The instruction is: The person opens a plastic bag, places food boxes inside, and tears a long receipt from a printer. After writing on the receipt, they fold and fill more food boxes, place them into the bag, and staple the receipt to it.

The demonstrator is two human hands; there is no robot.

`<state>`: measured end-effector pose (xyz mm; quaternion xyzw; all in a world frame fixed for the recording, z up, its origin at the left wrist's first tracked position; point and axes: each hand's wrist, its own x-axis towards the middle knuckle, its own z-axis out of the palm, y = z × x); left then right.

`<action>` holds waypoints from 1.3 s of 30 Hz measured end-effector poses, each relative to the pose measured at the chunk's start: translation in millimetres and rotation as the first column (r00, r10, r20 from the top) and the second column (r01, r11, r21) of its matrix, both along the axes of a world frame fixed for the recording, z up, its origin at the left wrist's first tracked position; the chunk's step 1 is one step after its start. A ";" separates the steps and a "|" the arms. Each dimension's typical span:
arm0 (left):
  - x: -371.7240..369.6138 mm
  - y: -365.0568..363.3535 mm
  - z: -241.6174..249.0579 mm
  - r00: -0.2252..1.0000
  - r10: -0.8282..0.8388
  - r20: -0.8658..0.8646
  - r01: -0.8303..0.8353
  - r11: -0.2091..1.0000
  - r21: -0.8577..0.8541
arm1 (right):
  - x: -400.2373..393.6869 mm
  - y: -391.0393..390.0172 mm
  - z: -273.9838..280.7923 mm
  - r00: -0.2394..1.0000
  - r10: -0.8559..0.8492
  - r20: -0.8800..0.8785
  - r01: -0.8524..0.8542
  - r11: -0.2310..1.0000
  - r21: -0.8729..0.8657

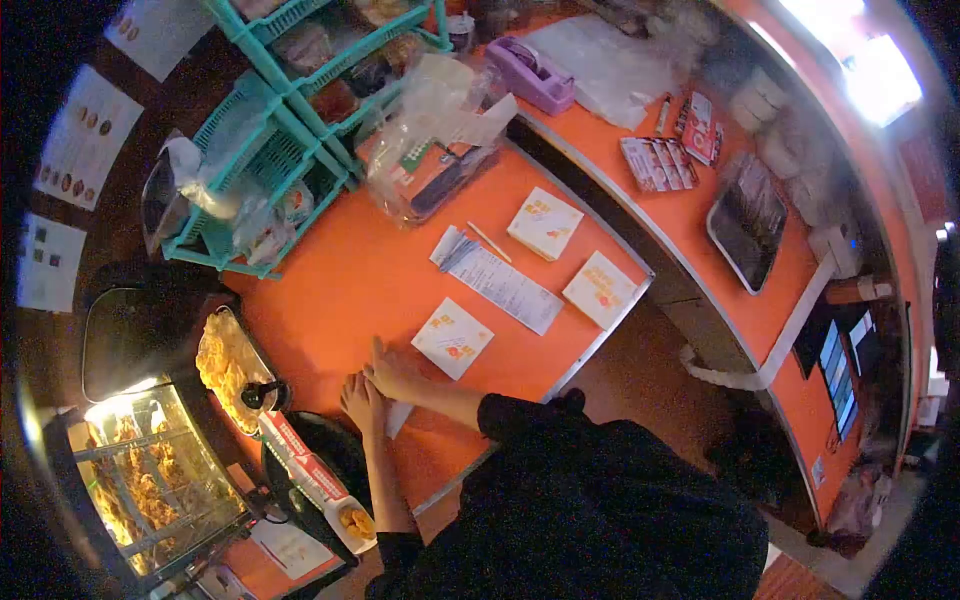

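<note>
My left hand (359, 398) and my right hand (396, 376) meet low over the orange counter (320, 300), touching each other. The left fingers look curled, and what they hold, if anything, is hidden. On my right hand one digit stretches out away from the rest, and the other fingers rest against the left hand. A white piece (398, 418), perhaps paper, shows between my forearms. Just right of my hands lies a flat white box with orange print (453, 338). Two similar boxes (545, 222) lie farther along, past printed receipts (500, 283) and a thin stick (488, 242).
A tray of fried food (226, 370) with a black-handled utensil and a lit display case (155, 480) stand left. Behind are teal racks (270, 150) and a plastic-wrapped device (430, 170). Across a gap, another counter (720, 300) holds a purple tape dispenser (530, 75) and black tray (748, 225).
</note>
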<state>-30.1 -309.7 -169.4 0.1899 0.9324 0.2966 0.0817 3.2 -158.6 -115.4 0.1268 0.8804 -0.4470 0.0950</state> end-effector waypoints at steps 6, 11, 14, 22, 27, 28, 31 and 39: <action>19.2 7.4 26.0 0.864 -0.369 -0.342 0.208 0.881 -0.426 | 97.6 47.6 63.2 0.734 -0.065 -0.676 0.088 0.996 0.000; 74.4 51.2 67.8 0.790 -0.194 -0.582 0.054 0.967 -0.249 | 332.1 156.9 27.8 0.474 -0.830 -0.295 0.863 0.504 -0.029; 123.1 93.1 54.3 0.674 -0.129 -0.727 0.239 0.970 0.050 | 526.1 195.7 -80.4 -0.555 -0.743 -0.375 0.802 -0.598 -0.002; 345.6 318.0 84.1 0.320 -0.939 -0.126 0.902 0.262 0.343 | 664.2 249.0 -63.2 -0.194 -0.971 -0.142 0.914 -0.126 -0.385; 489.4 387.3 70.3 -0.057 -0.890 0.452 0.629 0.320 0.708 | 641.0 175.1 -28.3 -0.268 -0.956 -0.117 0.814 -0.160 -0.558; 507.6 394.1 62.1 -0.064 -0.888 0.455 0.635 0.316 0.705 | 642.9 162.7 -28.0 -0.277 -0.954 -0.114 0.811 -0.169 -0.560; 544.8 403.1 47.1 -0.214 -0.782 0.586 0.626 0.351 0.697 | 650.2 140.6 -24.2 -0.237 -0.971 0.003 0.684 -0.170 -0.709; 561.9 399.5 38.1 -0.205 -0.692 0.692 0.414 0.579 0.703 | 693.0 214.2 49.8 -0.119 -0.868 -0.483 0.969 0.006 -0.249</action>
